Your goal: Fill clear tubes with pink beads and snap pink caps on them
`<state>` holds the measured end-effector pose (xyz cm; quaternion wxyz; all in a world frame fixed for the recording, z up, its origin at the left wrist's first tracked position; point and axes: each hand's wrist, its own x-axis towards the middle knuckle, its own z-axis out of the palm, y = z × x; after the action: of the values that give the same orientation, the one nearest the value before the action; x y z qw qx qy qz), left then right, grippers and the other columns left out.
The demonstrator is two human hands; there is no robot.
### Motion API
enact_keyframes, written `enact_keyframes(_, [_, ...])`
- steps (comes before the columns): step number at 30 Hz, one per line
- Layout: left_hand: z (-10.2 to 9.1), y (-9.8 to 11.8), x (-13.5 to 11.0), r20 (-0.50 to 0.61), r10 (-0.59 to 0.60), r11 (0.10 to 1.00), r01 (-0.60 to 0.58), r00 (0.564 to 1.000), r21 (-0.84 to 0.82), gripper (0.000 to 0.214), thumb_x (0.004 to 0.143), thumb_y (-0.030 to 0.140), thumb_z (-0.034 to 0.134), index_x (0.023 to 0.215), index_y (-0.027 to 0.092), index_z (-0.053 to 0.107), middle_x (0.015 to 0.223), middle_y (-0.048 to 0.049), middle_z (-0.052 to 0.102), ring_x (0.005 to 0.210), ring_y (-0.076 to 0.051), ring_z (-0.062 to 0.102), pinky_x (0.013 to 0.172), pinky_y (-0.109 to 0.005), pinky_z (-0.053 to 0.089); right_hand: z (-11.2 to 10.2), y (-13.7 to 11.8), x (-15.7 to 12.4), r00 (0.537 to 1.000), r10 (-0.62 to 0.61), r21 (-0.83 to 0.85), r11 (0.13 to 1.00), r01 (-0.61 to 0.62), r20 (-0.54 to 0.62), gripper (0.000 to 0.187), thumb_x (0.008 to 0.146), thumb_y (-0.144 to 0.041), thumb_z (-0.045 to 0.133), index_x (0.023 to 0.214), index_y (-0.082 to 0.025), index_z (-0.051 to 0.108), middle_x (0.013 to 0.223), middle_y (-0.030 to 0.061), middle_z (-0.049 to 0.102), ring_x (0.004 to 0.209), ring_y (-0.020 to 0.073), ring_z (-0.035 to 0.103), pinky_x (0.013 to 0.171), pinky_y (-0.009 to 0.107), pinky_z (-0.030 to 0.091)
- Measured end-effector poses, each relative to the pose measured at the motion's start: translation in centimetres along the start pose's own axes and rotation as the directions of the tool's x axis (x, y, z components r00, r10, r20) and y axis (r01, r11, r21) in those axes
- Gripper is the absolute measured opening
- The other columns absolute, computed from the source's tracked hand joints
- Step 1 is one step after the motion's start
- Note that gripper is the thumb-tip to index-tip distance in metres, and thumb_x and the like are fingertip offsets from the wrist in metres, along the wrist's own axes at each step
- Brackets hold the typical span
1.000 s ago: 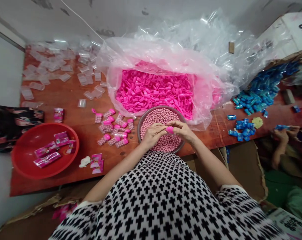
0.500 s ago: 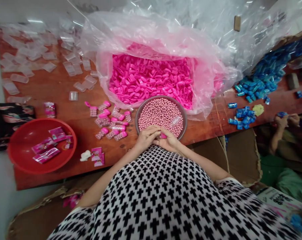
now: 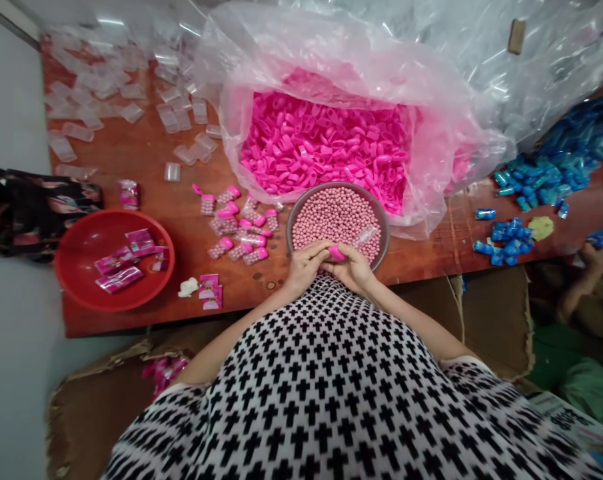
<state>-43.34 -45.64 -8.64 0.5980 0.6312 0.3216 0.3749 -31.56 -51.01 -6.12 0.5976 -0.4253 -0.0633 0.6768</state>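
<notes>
At the near rim of the bowl of pink beads, my left hand and my right hand meet with fingers closed. Between them shows a bright pink cap, pinched by the fingers of both hands; whatever lies under it is hidden. A small clear plastic container rests on the beads by my right hand. Left of the bowl lie several bead-filled containers with pink caps. Behind it, a plastic bag holds a heap of loose pink caps.
A red basin with several pink packets stands at the left. Clear containers are scattered at the back left. Blue wrapped pieces lie at the right, near another person's hands. Cardboard boxes sit below the table edge.
The view has shifted, so the table appears farther right and slightly higher. My fingers have moved apart a little, and more of the pink cap shows between them.
</notes>
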Motion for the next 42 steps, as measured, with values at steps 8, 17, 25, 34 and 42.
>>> enact_keyframes(8, [0.6,-0.8,-0.3,-0.126,-0.012,0.993,0.027,0.992,0.118,0.022,0.084,0.03,0.057,0.094,0.02,0.073,0.101,-0.0058,0.072,0.098,-0.019,0.064,0.092,-0.034,0.048,0.7,0.9,1.4,0.997,0.058,0.0,0.998,-0.058,-0.049,0.025,0.086,-0.038,0.043,0.073,-0.019,0.054,0.073,0.0028,0.066,0.088,0.0177,0.061,0.08,0.037,0.055])
enact_keyframes(17, [0.7,-1.2,0.3,-0.154,-0.334,0.909,0.274,0.93,-0.314,0.028,0.073,0.035,0.067,0.093,0.017,0.073,0.095,-0.0052,0.073,0.086,-0.018,0.065,0.083,-0.032,0.05,-1.0,-1.6,1.3,0.917,0.365,-0.118,0.93,-0.349,0.163,0.046,0.091,-0.057,0.037,0.098,-0.016,0.058,0.083,0.008,0.068,0.087,0.0184,0.065,0.085,0.04,0.054])
enact_keyframes(25, [1.1,-0.7,-0.2,-0.22,-0.387,0.841,0.245,0.895,-0.483,0.024,0.069,0.034,0.07,0.086,0.017,0.074,0.088,-0.0046,0.073,0.08,-0.017,0.065,0.079,-0.03,0.051,-0.7,-0.1,1.4,0.951,0.271,0.022,0.961,-0.277,0.147,0.022,0.089,-0.033,0.047,0.098,-0.017,0.06,0.081,0.0051,0.07,0.082,0.0179,0.066,0.089,0.041,0.053])
enact_keyframes(34, [0.7,-0.8,-0.5,-0.267,-0.37,0.886,0.252,0.89,-0.388,0.028,0.073,0.038,0.067,0.089,0.016,0.073,0.09,-0.0047,0.073,0.083,-0.017,0.065,0.08,-0.03,0.051,-0.4,-0.1,1.8,0.933,0.34,-0.19,0.93,-0.315,0.119,0.038,0.087,-0.051,0.046,0.094,-0.017,0.06,0.084,0.0082,0.069,0.09,0.0206,0.064,0.087,0.043,0.053])
enact_keyframes(42, [1.0,-1.5,0.1,-0.23,-0.446,0.791,0.261,0.865,-0.553,0.038,0.075,0.043,0.066,0.103,0.017,0.067,0.103,-0.006,0.069,0.088,-0.015,0.062,0.082,-0.028,0.049,-0.6,-2.4,1.6,0.879,-0.2,-0.896,0.013,0.444,0.433,0.065,0.078,-0.044,0.064,0.134,-0.02,0.043,0.137,0.0142,0.047,0.129,0.0294,0.041,0.11,0.051,0.03])
